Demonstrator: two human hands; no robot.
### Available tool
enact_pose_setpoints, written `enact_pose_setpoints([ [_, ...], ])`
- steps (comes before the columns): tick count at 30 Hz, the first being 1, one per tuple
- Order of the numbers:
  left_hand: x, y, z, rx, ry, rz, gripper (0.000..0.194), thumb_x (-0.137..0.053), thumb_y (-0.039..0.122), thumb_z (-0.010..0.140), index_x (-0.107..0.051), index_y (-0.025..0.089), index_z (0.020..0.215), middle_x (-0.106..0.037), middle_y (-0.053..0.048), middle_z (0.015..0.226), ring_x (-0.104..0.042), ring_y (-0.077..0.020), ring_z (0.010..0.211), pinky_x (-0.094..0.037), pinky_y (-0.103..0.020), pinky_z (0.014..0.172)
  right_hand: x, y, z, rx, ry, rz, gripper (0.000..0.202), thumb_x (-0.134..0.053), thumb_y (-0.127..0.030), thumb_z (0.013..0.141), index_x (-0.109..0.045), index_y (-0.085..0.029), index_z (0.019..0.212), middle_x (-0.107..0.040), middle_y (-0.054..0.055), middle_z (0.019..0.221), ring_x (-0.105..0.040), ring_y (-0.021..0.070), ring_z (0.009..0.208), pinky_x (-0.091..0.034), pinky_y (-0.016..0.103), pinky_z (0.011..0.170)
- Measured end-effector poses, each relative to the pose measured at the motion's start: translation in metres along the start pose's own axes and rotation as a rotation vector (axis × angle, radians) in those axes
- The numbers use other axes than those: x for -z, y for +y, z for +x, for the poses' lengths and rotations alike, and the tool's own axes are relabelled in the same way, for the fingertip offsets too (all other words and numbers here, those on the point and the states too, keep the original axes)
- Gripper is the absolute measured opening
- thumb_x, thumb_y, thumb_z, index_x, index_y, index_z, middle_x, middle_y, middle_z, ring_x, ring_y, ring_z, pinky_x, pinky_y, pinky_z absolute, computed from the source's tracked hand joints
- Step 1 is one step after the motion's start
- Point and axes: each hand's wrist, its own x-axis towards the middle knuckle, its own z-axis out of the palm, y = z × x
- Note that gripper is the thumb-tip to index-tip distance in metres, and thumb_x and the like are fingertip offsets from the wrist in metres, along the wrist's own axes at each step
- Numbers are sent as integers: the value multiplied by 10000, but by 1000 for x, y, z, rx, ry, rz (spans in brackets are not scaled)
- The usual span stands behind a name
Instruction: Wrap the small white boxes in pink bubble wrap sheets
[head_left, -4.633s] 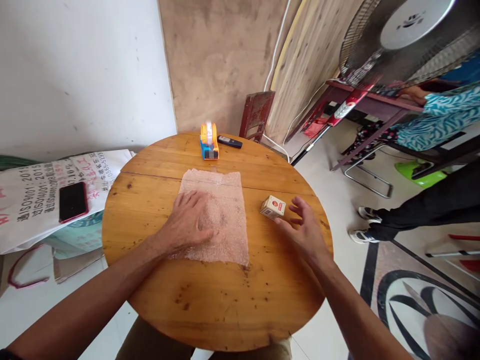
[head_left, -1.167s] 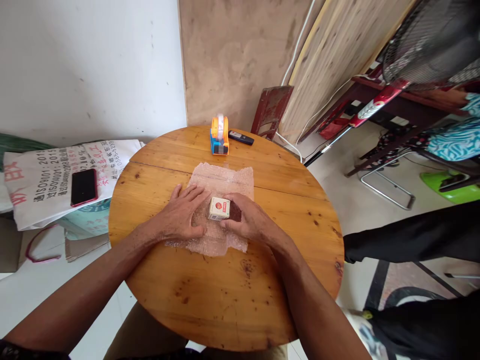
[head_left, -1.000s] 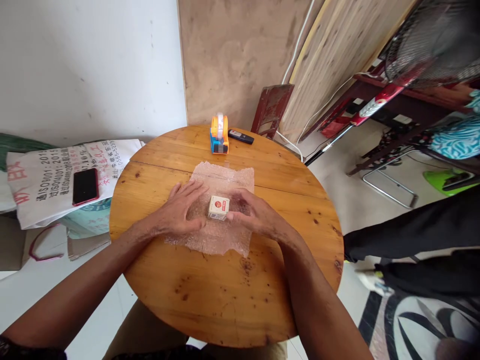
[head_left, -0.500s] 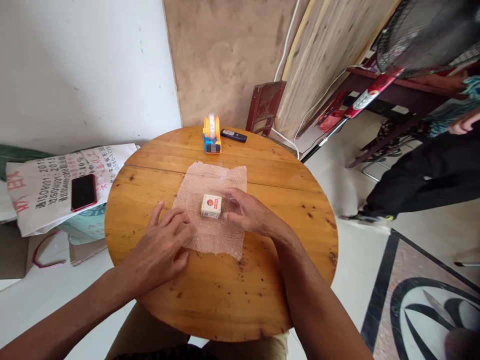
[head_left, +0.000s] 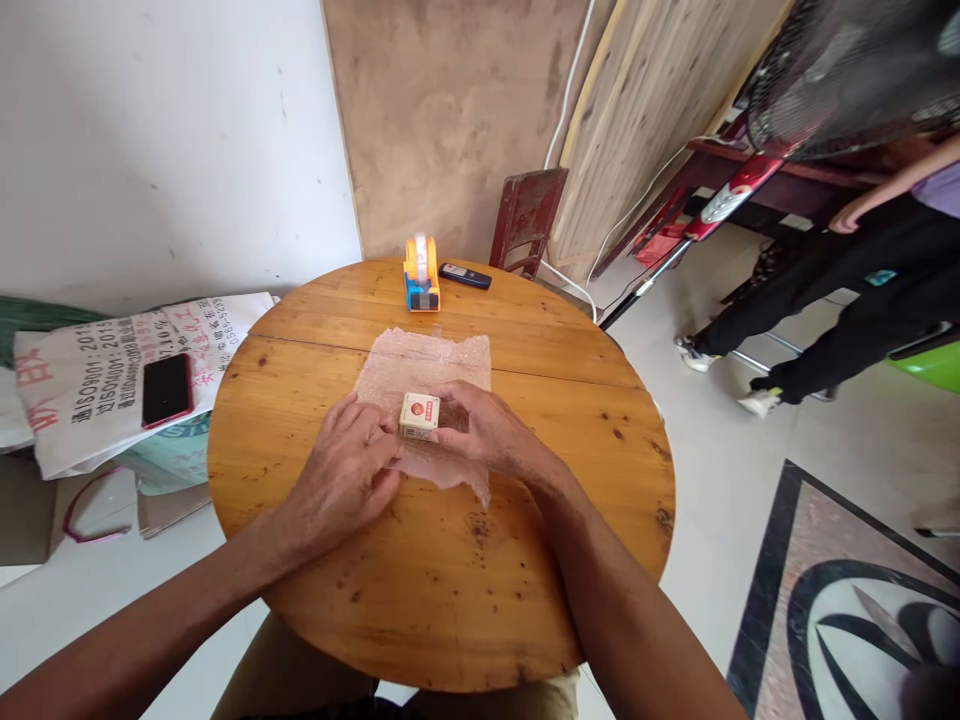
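A small cream box (head_left: 419,414) with red print lies on a sheet of pink bubble wrap (head_left: 465,362) on the round wooden table (head_left: 420,600). From the right, my right hand (head_left: 480,428) grips the box, thumb at its near corner and fingers behind it. My left hand (head_left: 349,465) is at the box's left side, its fingers bent together on the wrap's left edge, which seems folded up under them. Toward the table's far edge stands an orange and blue tape dispenser (head_left: 422,275), beside a black remote-like object (head_left: 466,275).
Left of the table, a phone (head_left: 167,390) lies on white printed sacks (head_left: 67,400). A dark red chair (head_left: 528,220) stands behind the table. At the right are a standing fan (head_left: 724,200) and a person in black trousers (head_left: 810,300).
My right hand has closed on the box. My left fingers have drawn together and moved in toward it, with the wrap's left edge. The person at the right has shifted position.
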Motion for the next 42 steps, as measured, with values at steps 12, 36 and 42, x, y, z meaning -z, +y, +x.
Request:
enact_pose_setpoints([
  [12, -9, -22, 37, 218, -40, -342, 140, -536, 285, 792, -634, 192, 755, -692, -114, 1196, -653, -268, 1098, -521, -417, 911, 20, -3, -4, -41, -90, 390, 354, -541, -484, 911, -634, -216, 1121, -680, 50, 1132, -631, 226, 1055, -488, 369, 916],
  [36, -24, -24, 47, 498, -67, -912, 219, -653, 371, 743, -609, 164, 686, -721, -80, 936, -645, -187, 814, -490, -283, 706, -3, 4, 7, -194, 145, 513, 215, -716, -344, 648, -576, -183, 627, -711, 50, 863, -606, 143, 708, -461, 255, 631],
  [42, -24, -23, 48, 504, -68, -979, 198, -658, 335, 732, -598, 164, 653, -717, -58, 883, -628, -156, 751, -468, -251, 660, -3, 3, 6, -229, 138, 467, 208, -700, -357, 669, -588, -183, 649, -675, 26, 765, -557, 127, 636, -436, 247, 590],
])
